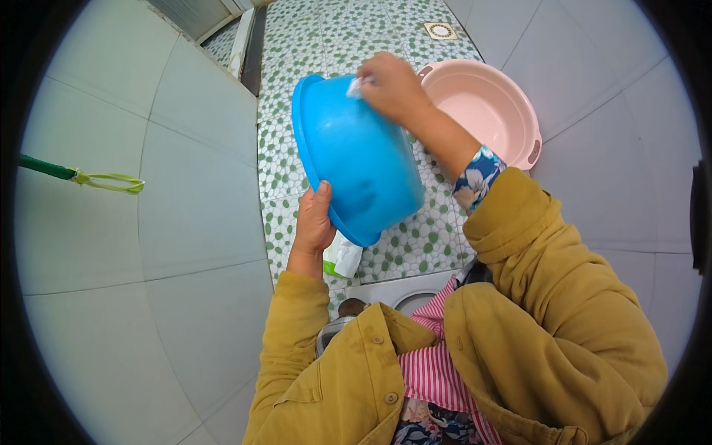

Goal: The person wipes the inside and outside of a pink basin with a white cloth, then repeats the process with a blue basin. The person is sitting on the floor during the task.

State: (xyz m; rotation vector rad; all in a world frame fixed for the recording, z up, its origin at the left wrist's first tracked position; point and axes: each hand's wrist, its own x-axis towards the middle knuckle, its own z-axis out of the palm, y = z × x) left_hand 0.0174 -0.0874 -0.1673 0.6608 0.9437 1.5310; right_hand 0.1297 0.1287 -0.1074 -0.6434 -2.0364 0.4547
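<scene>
A blue plastic basin [367, 161] is held tilted on its side over the tiled floor, its outer wall towards me and its rim to the left. My left hand [315, 219] grips the lower left of the rim, thumb on the outside. My right hand [389, 86] presses a small white cloth or wipe [359, 87] against the upper part of the outer wall; it is slightly blurred. Behind my right forearm, a pink plastic basin [478, 105] stands on the floor. Under the blue basin's lower rim lies a white and green soft packet [345, 258], partly hidden.
A floor drain [441, 30] lies near the far right wall. Tiled walls rise on both sides. A green handle with a yellow-green loop [111, 181] juts in at left. The white rim of a floor fixture [384, 289] is close before me. A doorway opens at the upper left.
</scene>
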